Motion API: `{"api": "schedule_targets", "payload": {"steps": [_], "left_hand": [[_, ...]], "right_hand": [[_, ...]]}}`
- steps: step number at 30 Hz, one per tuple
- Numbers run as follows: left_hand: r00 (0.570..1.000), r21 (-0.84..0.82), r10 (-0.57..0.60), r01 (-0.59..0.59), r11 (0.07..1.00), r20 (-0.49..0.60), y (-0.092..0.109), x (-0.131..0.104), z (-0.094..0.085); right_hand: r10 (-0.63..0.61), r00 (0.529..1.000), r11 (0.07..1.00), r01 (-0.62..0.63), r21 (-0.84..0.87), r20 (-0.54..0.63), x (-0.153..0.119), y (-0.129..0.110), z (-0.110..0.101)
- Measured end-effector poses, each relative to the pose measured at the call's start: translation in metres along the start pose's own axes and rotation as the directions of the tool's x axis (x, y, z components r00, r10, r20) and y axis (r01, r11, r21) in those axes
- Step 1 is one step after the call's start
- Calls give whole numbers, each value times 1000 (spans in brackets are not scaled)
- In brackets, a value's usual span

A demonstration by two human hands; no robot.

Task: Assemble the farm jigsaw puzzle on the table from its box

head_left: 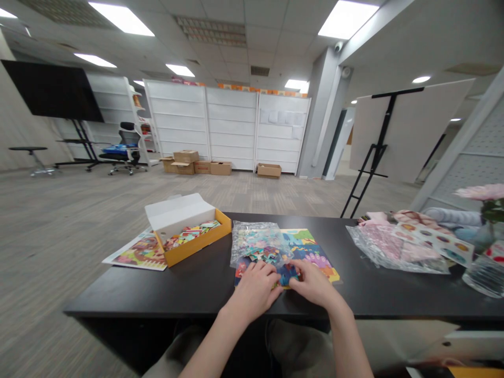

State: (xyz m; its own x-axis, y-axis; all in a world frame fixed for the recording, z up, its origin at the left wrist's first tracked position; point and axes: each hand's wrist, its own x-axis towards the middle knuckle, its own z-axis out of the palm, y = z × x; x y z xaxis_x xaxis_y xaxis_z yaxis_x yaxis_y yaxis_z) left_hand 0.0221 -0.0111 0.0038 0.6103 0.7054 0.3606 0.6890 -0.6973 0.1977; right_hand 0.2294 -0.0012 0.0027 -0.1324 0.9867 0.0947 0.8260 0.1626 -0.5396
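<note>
While the plastic bag of puzzle pieces point(258, 242) lies partly over the colourful board point(305, 252) on the black worktop point(205, 289), the left hand point(258, 286) and right hand point(311, 281) rest on the board's near part, fingers bent and part-open; whether either grips a piece, I cannot tell.

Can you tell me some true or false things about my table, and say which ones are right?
1. Both the left hand and the right hand are at the colourful picture. True.
2. The yellow box is closed. False: it is open, and colourful pieces show inside.
3. The clear plastic bag lies partly over the picture. True.
4. The tabletop is white. False: the tabletop is black.
5. A pink flower is at the right. True.
</note>
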Motion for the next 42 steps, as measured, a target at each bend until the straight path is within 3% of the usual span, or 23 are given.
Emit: {"api": "schedule_targets", "payload": {"steps": [7, 11, 17, 19, 22, 25, 28, 33, 35, 39, 42], "left_hand": [[1000, -23, -8, 8, 1000, 7, -1, 0, -1], [1000, -18, -13, 14, 1000, 11, -1, -1, -2], [1000, -3, 7, -7, 1000, -27, -2, -1, 3], [997, 9, 38, -37, 999, -66, -3, 1, 4], [976, 46, 42, -33, 998, -216, -5, 2, -1], [941, 81, -42, 73, 994, -335, -12, -1, -11], [938, 119, -122, 169, 978, -323, -25, -8, -19], [903, 6, -239, 258, 966, -358, -46, -13, -18], [887, -98, -273, 255, 962, -372, -50, -12, -15], [874, -247, -296, 212, 946, -385, -51, -8, -11], [865, -274, -306, 207, 939, -398, -49, -6, -10]], "right_hand": [[-24, 999, 998, 26, 60, -25, 2, 9, 5], [-38, 998, 966, 51, 253, -55, 4, 16, 7], [-11, 991, 827, 84, 556, -134, 8, 16, 3], [18, 992, 793, 60, 606, -123, 6, 18, -1], [51, 997, 748, 3, 664, -63, -1, 18, -8], [24, 1000, 719, -13, 695, -6, -9, 12, -14], [-16, 1000, 691, -3, 723, 19, -13, 1, -14], [-105, 994, 686, 44, 726, 39, -8, -22, -2], [-112, 994, 710, 91, 699, -16, -2, -32, 8], [22, 979, 740, 119, 662, -200, 17, -48, 32], [101, 972, 723, 77, 687, -214, 31, -55, 46]]}}
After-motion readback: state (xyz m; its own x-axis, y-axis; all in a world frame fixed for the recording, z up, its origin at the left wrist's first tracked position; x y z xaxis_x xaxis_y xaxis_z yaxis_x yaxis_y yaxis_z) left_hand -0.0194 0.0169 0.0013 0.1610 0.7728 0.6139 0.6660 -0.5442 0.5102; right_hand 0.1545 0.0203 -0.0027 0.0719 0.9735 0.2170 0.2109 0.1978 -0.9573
